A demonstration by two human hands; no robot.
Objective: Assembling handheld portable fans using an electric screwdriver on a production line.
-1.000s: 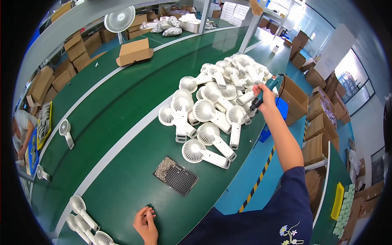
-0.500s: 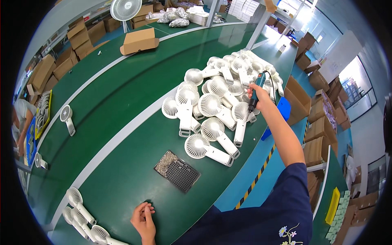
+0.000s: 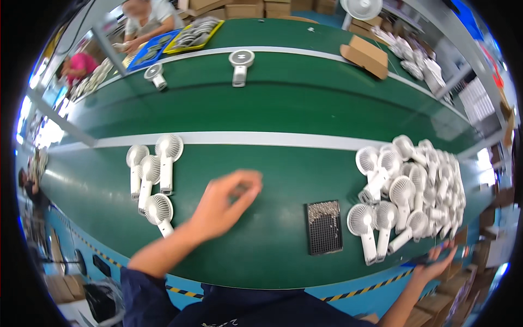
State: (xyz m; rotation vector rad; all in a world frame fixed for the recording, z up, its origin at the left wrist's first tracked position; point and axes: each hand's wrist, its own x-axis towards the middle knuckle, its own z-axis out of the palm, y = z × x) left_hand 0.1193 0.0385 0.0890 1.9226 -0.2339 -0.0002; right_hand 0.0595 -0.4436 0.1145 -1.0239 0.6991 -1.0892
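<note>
My left hand (image 3: 229, 203) is over the green table, blurred by motion, thumb and fingers curved with a gap between them and nothing visible inside. It is nearest to a small group of white handheld fans (image 3: 159, 208) on its left. At the table's right front edge my right hand (image 3: 434, 267) is smeared, around what looks like a dark electric screwdriver (image 3: 418, 260). Beside it lies a heap of white handheld fans (image 3: 403, 191). A black perforated tray (image 3: 325, 234), with small metal screws at its far end, rests between the hands.
A pale rail (image 3: 261, 139) runs across the table (image 3: 283, 109). Beyond it are two single fans (image 3: 240, 66) and an open cardboard box (image 3: 366, 56). At the far left, people sit by a yellow tray (image 3: 196, 35) and a blue tray (image 3: 152, 53). Cartons stand at the right.
My view has swung left, bringing the fans on the left into fuller view. My left hand has lifted and reached forward; my right hand has drawn back from the heap to the table edge.
</note>
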